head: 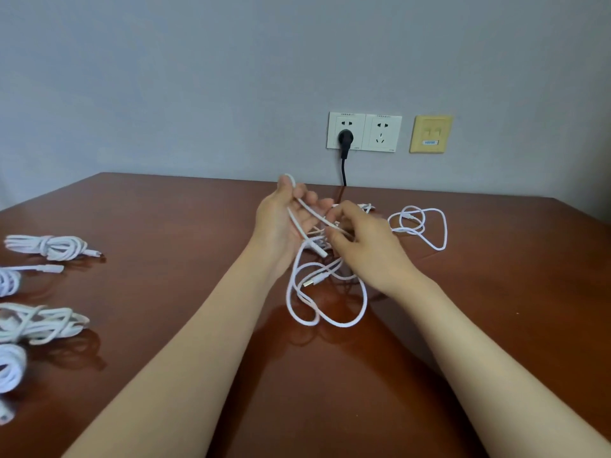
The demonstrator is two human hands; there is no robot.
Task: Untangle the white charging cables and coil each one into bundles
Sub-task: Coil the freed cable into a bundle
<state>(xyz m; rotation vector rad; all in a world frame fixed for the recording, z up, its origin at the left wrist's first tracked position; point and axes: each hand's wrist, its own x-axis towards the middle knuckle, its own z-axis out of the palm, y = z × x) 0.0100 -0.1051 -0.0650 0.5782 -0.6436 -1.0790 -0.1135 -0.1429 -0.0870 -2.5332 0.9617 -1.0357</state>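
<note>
Tangled cables [344,324] (loops on the table [165,226]); left hand [284,223] grip curled round them; right hand [363,239] pinching.

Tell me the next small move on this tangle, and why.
Probably draw the right hand away from the left hand, feeding the pinched strand out of the tangle. Both hands grip cable, loops hang crossed beneath them, and a free USB plug shows a loose end.

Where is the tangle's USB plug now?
Head view, centre: the USB plug sits inside loops of the tangled cable, just below the left hand and right hand, between the wrists.
</note>
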